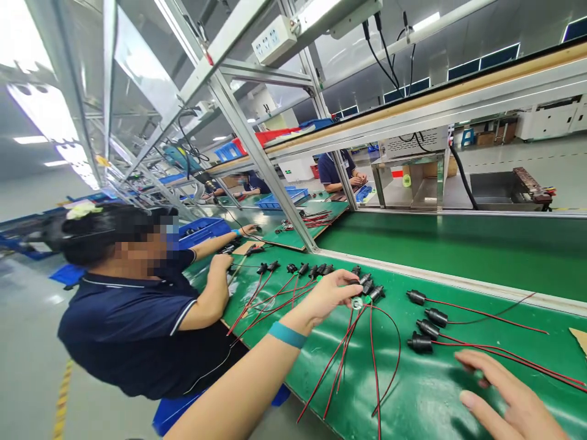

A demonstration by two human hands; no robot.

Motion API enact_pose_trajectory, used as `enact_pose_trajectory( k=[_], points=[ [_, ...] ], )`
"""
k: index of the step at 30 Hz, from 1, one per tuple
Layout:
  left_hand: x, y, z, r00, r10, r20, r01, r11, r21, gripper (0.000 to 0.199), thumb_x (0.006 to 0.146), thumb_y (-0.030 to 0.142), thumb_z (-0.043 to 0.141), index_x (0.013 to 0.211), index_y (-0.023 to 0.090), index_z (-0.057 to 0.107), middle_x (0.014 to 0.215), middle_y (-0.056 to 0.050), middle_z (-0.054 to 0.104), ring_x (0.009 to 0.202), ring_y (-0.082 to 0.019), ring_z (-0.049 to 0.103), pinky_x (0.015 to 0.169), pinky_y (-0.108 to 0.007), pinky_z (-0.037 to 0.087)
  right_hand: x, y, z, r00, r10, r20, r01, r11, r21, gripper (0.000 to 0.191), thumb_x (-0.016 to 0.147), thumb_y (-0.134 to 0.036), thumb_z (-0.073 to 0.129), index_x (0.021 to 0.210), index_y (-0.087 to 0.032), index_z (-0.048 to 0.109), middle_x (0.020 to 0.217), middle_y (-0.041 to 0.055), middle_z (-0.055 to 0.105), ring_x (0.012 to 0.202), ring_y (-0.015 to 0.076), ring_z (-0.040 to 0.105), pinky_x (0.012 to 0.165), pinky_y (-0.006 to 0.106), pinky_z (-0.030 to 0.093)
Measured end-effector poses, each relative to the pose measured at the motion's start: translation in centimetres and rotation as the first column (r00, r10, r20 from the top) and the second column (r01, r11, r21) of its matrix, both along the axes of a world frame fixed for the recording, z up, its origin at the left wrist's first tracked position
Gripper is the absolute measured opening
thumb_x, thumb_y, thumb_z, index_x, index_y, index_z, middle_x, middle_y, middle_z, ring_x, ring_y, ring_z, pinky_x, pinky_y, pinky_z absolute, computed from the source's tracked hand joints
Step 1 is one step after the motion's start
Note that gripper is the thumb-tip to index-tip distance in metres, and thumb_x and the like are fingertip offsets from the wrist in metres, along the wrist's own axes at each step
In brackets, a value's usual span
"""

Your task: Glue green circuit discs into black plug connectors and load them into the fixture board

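My left hand (328, 297) reaches over the green bench with thumb and fingers pinched on a black cylindrical wired part (354, 282), which they partly hide. Close by its fingertips lies a small cluster of similar black parts (376, 293), their thin red and black wires trailing toward the bench's front edge. A small clear ring (356, 303) sits just under the fingertips. At the lower right, my right hand (509, 397) is open, fingers apart, with nothing in it. Just beyond it, several more black wired parts (419, 343) lie with their leads pointing right.
A co-worker (132, 305) sits close on the left, arms over the bench. More black wired parts (302, 269) lie between us. A metal frame post (270, 159) rises behind the bench, beside a lower green belt surface (458, 244). Blue bins (204, 229) stand farther left.
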State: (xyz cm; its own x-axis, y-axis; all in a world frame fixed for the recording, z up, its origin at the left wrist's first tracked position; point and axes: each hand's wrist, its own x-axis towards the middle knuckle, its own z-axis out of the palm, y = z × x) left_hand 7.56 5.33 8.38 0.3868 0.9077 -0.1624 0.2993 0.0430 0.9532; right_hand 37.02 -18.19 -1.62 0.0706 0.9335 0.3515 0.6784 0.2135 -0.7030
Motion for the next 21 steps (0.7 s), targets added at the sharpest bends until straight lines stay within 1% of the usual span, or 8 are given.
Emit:
enact_pose_trajectory(
  k=[3, 5, 6, 8, 11, 15, 17, 21],
  points=[
    [4.7, -4.7, 1.1, 0.986, -0.085, 0.146, 0.103, 0.987, -0.120, 0.047, 0.067, 0.041, 0.088, 0.095, 0.016, 0.060, 0.079, -0.001, 0.068, 0.048, -0.008, 0.056, 0.050, -0.023, 0.047, -2.8, 1.5, 3.7, 0.990, 0.096, 0.102, -0.106, 0.990, 0.096, 0.062, 0.090, -0.046, 0.068, 0.146, -0.024, 0.051, 0.148, 0.0140, 0.055, 0.134, 0.0329, 0.054, 0.105, 0.048, 0.054],
    [7.6, -7.2, 1.5, 0.965, -0.143, 0.219, 0.185, 0.965, -0.186, 0.045, 0.068, 0.041, 0.088, 0.095, 0.017, 0.061, 0.076, 0.000, 0.067, 0.049, -0.008, 0.055, 0.050, -0.023, 0.047, -4.2, 1.9, 5.0, 0.994, 0.092, 0.056, -0.098, 0.989, 0.115, 0.063, 0.092, -0.039, 0.066, 0.148, -0.020, 0.045, 0.152, 0.0167, 0.050, 0.139, 0.0334, 0.048, 0.111, 0.054, 0.047],
    [8.9, -8.3, 1.6, 0.951, -0.170, 0.258, 0.227, 0.950, -0.212, 0.045, 0.069, 0.041, 0.087, 0.097, 0.018, 0.061, 0.077, 0.000, 0.068, 0.052, -0.009, 0.057, 0.051, -0.023, 0.048, -4.6, 1.9, 5.4, 0.997, 0.080, -0.003, -0.079, 0.992, 0.100, 0.059, 0.093, -0.035, 0.063, 0.146, -0.019, 0.045, 0.147, 0.0174, 0.055, 0.135, 0.0320, 0.053, 0.109, 0.053, 0.048],
    [10.9, -9.7, 1.7, 0.915, -0.194, 0.354, 0.297, 0.917, -0.265, 0.047, 0.071, 0.041, 0.087, 0.104, 0.018, 0.064, 0.084, -0.003, 0.070, 0.063, -0.012, 0.063, 0.057, -0.023, 0.049, -4.6, 1.6, 5.9, 0.989, 0.049, -0.141, -0.046, 0.999, 0.022, 0.040, 0.095, -0.029, 0.057, 0.134, -0.018, 0.053, 0.119, 0.0136, 0.072, 0.109, 0.0267, 0.069, 0.095, 0.045, 0.056],
    [13.3, -10.7, 1.1, 0.869, -0.159, 0.468, 0.348, 0.869, -0.351, 0.048, 0.069, 0.040, 0.090, 0.105, 0.016, 0.068, 0.089, -0.005, 0.071, 0.072, -0.013, 0.065, 0.063, -0.024, 0.051, -3.2, 0.4, 6.7, 0.963, -0.050, -0.266, 0.034, 0.997, -0.062, 0.019, 0.097, -0.026, 0.052, 0.112, -0.019, 0.060, 0.076, 0.0018, 0.072, 0.070, 0.0190, 0.068, 0.069, 0.032, 0.054],
    [16.0, -11.5, -0.8, 0.838, -0.149, 0.525, 0.387, 0.840, -0.380, 0.042, 0.066, 0.045, 0.091, 0.085, 0.016, 0.068, 0.077, 0.000, 0.064, 0.063, -0.010, 0.058, 0.055, -0.022, 0.048, -0.3, -1.5, 8.0, 0.958, -0.165, -0.236, 0.156, 0.986, -0.056, 0.012, 0.097, -0.025, 0.053, 0.096, -0.020, 0.064, 0.071, -0.0010, 0.067, 0.064, 0.0156, 0.062, 0.062, 0.026, 0.046],
    [17.2, -12.2, -2.2, 0.816, -0.179, 0.550, 0.436, 0.816, -0.380, 0.041, 0.068, 0.047, 0.090, 0.079, 0.017, 0.065, 0.075, 0.000, 0.063, 0.063, -0.011, 0.057, 0.053, -0.021, 0.045, 1.2, -2.2, 8.2, 0.963, -0.190, -0.190, 0.183, 0.982, -0.052, 0.015, 0.096, -0.023, 0.054, 0.087, -0.021, 0.065, 0.071, -0.0012, 0.067, 0.065, 0.0148, 0.060, 0.062, 0.026, 0.043],
    [18.7, -13.8, -5.2, 0.785, -0.222, 0.578, 0.496, 0.785, -0.372, 0.039, 0.080, 0.051, 0.079, 0.099, 0.017, 0.071, 0.084, -0.004, 0.067, 0.070, -0.015, 0.060, 0.058, -0.025, 0.046, 3.3, -3.2, 7.5, 0.963, -0.231, -0.137, 0.227, 0.973, -0.045, 0.018, 0.093, -0.019, 0.056, 0.079, -0.019, 0.067, 0.069, -0.0011, 0.066, 0.066, 0.0144, 0.059, 0.065, 0.026, 0.044]
  ],
)
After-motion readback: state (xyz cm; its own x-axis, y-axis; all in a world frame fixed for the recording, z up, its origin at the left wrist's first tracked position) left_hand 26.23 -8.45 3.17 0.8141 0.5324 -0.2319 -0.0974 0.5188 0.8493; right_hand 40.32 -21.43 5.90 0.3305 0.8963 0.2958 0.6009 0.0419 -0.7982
